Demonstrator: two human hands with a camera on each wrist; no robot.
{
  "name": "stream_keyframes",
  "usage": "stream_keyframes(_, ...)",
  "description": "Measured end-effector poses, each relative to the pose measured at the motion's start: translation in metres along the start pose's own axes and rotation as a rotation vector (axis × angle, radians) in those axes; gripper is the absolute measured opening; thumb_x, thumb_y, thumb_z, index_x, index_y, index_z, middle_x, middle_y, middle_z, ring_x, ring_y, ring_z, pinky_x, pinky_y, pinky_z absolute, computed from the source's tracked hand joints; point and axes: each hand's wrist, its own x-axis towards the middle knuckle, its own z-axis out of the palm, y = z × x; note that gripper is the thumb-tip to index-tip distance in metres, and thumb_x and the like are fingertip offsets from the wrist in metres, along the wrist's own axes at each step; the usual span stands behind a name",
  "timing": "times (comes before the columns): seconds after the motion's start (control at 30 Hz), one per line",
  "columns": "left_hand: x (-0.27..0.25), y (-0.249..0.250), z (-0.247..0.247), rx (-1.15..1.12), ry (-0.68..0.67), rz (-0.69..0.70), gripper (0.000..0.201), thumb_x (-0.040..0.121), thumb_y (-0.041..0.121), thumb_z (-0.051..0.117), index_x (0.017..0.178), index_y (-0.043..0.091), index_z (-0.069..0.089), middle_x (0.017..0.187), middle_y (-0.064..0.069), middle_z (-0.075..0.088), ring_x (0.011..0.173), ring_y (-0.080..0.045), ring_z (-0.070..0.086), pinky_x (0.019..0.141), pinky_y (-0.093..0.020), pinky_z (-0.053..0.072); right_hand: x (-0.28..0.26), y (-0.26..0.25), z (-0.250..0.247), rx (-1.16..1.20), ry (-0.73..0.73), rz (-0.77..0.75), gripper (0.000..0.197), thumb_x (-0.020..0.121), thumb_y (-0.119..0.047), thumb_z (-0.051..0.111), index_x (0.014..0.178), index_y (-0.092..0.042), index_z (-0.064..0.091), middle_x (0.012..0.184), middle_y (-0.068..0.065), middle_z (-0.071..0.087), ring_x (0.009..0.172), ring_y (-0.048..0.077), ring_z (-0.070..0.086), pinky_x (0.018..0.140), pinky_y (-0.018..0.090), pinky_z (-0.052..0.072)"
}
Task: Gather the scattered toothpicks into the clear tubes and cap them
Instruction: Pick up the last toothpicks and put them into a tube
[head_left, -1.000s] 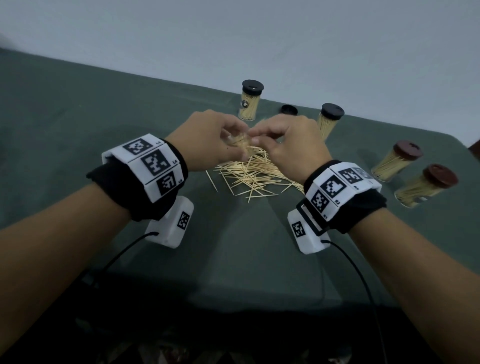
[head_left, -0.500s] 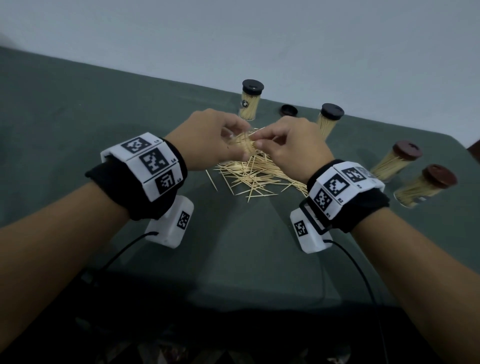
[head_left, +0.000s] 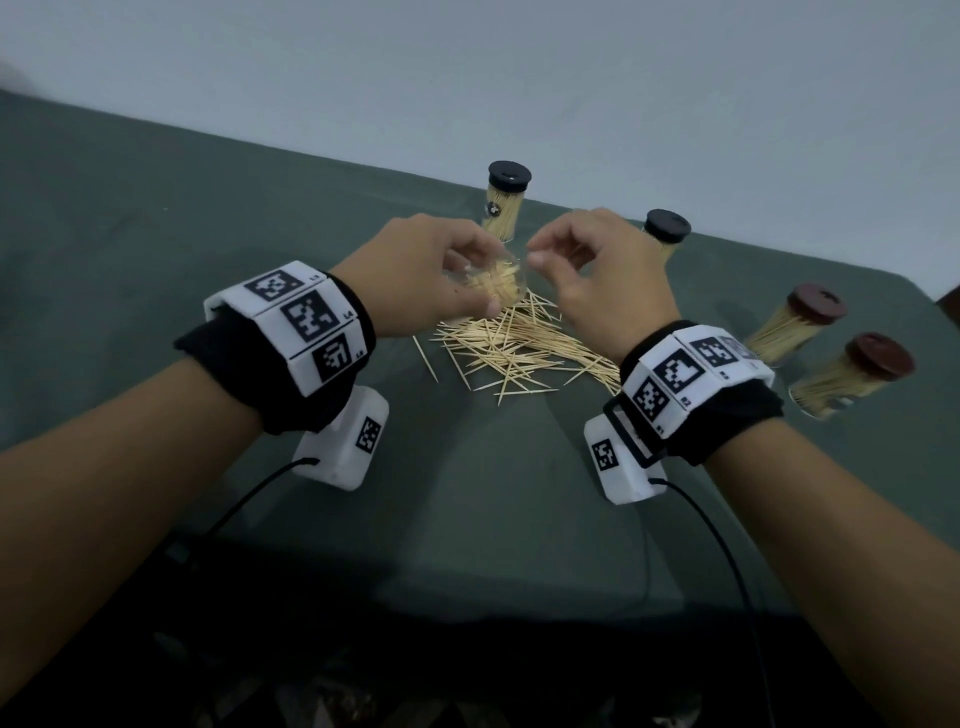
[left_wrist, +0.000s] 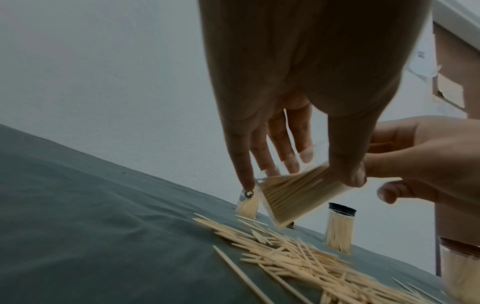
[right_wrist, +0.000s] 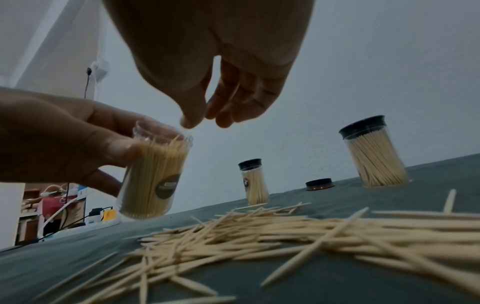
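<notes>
1. The left hand (head_left: 431, 275) is seen raised above the green tablecloth (head_left: 156, 218), its thumb and fingers curled round an uncapped clear tube (right_wrist: 153, 176) nearly full of toothpicks.
2. The held tube is kept clear of the cloth, tilted, with its open mouth turned toward the right hand; in the right wrist view a dark round label is seen on its wall, and the thumb is pressed against its upper part.
3. Behind the left hand, a capped tube with a black lid (head_left: 506, 205) is stood upright near the far edge of the table.
4. Below and between the two hands, the scattered toothpicks (head_left: 511, 353) are spread in a loose heap on the cloth, just beneath the held tube.
5. The right hand (head_left: 597, 275) is held just beside the tube's mouth, slightly above it; its fingers are loosely curled, thumb tip near the fingertips, and nothing is seen gripped in them.
6. A loose black cap (right_wrist: 320, 184) is laid on the cloth behind the heap, between two upright tubes.
7. A second black-lidded tube (head_left: 665, 234) is stood behind the right hand.
8. Farther right, two full tubes with brown lids (head_left: 815, 332) are stood well apart from the heap.
</notes>
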Motion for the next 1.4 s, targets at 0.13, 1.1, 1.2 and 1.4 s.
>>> stream_keyframes(0.13, 0.002, -0.009, -0.009, 0.008, 0.058, -0.051, 0.050, 0.077, 0.038, 0.079, 0.124, 0.029, 0.062, 0.109, 0.016, 0.064, 0.105, -0.003, 0.060, 0.082, -0.015, 0.040, 0.002, 0.006, -0.012, -0.055, -0.207, 0.056, 0.014, 0.092, -0.033, 0.063, 0.106, -0.033, 0.066, 0.105, -0.012, 0.064, 0.091, 0.002, 0.059, 0.083, 0.021, 0.048)
stream_keyframes(1.1, 0.006, -0.024, -0.013, 0.060, 0.079, -0.114, 0.050, 0.075, 0.040, 0.080, 0.120, 0.029, 0.063, 0.110, 0.015, 0.065, 0.103, -0.004, 0.061, 0.090, -0.021, 0.044, 0.019, 0.012, 0.011, -0.490, -0.722, -0.043, 0.031, 0.092, -0.026, 0.064, 0.121, -0.037, 0.067, 0.100, -0.001, 0.072, 0.095, 0.017, 0.060, 0.078, 0.023, 0.041)
stream_keyframes(1.2, 0.007, -0.026, -0.014, 0.066, 0.079, -0.120, 0.049, 0.075, 0.040, 0.080, 0.120, 0.030, 0.063, 0.112, 0.014, 0.066, 0.103, -0.005, 0.061, 0.089, -0.021, 0.043, 0.019, 0.011, 0.010, -0.480, -0.713, -0.051, 0.030, 0.091, -0.024, 0.064, 0.119, -0.035, 0.069, 0.096, 0.001, 0.073, 0.092, 0.018, 0.061, 0.082, 0.029, 0.049)
stream_keyframes(1.4, 0.006, -0.026, -0.014, 0.084, 0.086, -0.120, 0.050, 0.077, 0.039, 0.080, 0.122, 0.028, 0.063, 0.113, 0.014, 0.065, 0.104, -0.005, 0.060, 0.087, -0.020, 0.041, 0.020, 0.017, 0.006, -0.452, -0.686, -0.017, 0.028, 0.091, -0.024, 0.065, 0.118, -0.032, 0.069, 0.100, 0.003, 0.073, 0.096, 0.019, 0.062, 0.086, 0.029, 0.048)
